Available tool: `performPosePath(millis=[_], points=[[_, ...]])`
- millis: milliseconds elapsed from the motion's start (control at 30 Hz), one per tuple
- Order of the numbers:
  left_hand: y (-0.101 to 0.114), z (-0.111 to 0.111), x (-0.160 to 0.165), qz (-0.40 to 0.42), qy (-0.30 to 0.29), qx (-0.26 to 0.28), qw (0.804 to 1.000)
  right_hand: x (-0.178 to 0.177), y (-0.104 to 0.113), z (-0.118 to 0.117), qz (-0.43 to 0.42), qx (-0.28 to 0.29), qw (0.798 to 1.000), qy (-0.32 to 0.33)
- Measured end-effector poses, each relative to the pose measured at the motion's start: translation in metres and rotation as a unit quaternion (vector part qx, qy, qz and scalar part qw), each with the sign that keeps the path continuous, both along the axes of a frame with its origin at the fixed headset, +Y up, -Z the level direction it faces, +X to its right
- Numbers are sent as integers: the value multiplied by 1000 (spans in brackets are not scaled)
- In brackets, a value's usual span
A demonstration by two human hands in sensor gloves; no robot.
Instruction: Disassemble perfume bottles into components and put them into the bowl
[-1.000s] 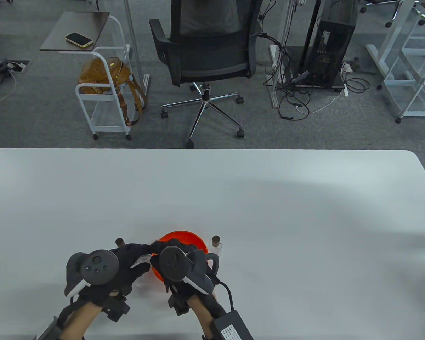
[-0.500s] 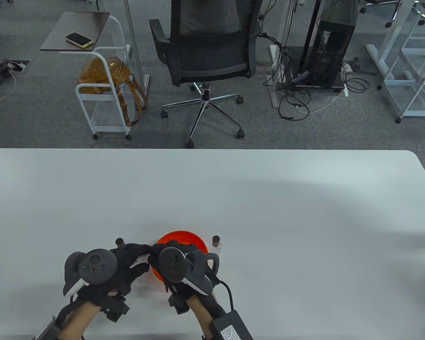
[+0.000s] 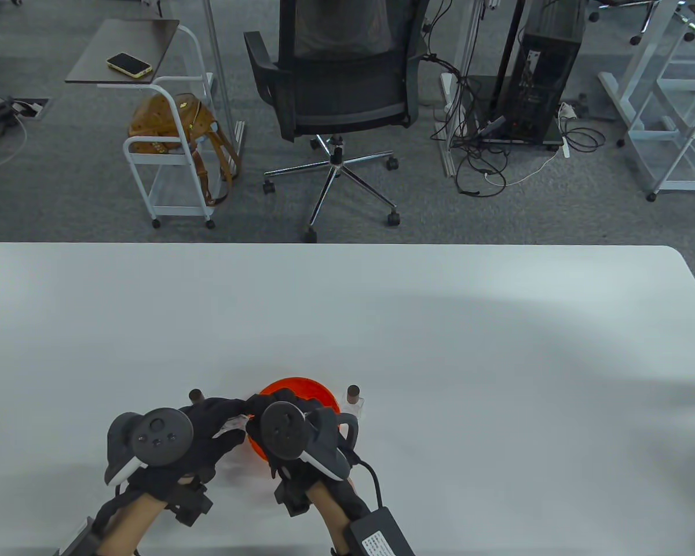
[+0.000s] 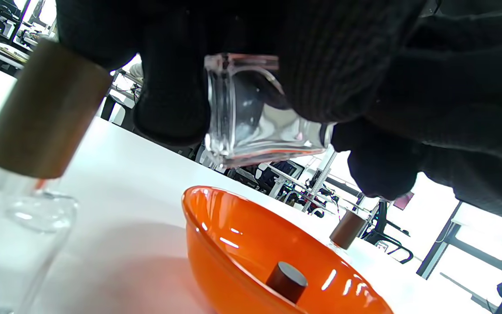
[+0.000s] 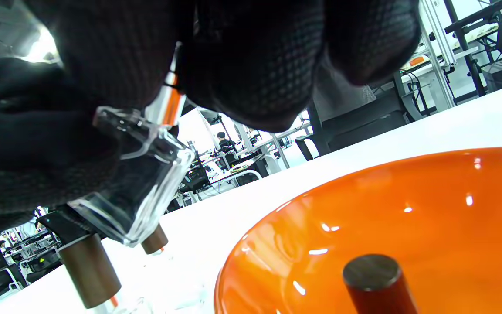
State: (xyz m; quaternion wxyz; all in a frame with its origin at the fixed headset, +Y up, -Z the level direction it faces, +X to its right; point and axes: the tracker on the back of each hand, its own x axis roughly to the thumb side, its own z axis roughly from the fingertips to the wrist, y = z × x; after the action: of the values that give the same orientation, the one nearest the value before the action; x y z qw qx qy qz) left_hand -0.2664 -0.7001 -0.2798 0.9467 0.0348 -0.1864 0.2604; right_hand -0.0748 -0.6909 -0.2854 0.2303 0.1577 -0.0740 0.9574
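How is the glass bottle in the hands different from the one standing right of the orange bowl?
The held bottle is lifted off the table, tilted and has no cap; the standing bottle rests upright on the table with its brown cap on. The left hand grips the held bottle, while nothing touches the standing bottle. Both are clear glass.

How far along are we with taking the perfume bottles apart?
Early. One brown cap lies in the orange bowl. Both hands hold a clear, capless bottle above the bowl: left hand, right hand. At least two capped bottles wait on the table: one left of the bowl, one right.
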Motion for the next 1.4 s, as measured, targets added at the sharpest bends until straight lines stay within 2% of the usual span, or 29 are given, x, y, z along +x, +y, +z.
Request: performPosePath(millis=[100, 233, 367, 467, 533, 633, 833, 1000, 1133, 1300, 1400], points=[[0, 1, 1, -9, -5, -4, 1000, 1, -1, -1, 5, 10, 1000, -9], [1, 0, 1, -7, 1, 3, 1000, 6, 4, -3, -7, -5, 1000, 2], [3, -1, -7, 4, 26, 3, 1000, 33, 21, -7, -53, 23, 998, -29], [3, -2, -11, 10, 42, 0, 999, 53, 27, -11, -70, 38, 994, -68], [4, -2, -13, 9, 47, 2, 999, 57, 24, -14, -26, 51, 994, -91], [4, -2, -12, 0, 51, 3, 999, 43, 10, -16, 99, 57, 988, -101], [3, -3, -9, -15, 48, -5, 999, 5, -24, -19, 288, 37, 953, -85], [4, -1, -4, -36, 46, -3, 998, 1, -37, -23, 343, 23, 935, -86], [6, 2, 4, -72, 47, 8, 996, 7, -33, -25, 334, 5, 938, -90], [22, -1, 23, -113, 64, 31, 991, 32, -8, -24, 262, 9, 957, -126], [30, -9, 50, -174, 72, 19, 982, 58, 7, -24, 207, 11, 965, -159]])
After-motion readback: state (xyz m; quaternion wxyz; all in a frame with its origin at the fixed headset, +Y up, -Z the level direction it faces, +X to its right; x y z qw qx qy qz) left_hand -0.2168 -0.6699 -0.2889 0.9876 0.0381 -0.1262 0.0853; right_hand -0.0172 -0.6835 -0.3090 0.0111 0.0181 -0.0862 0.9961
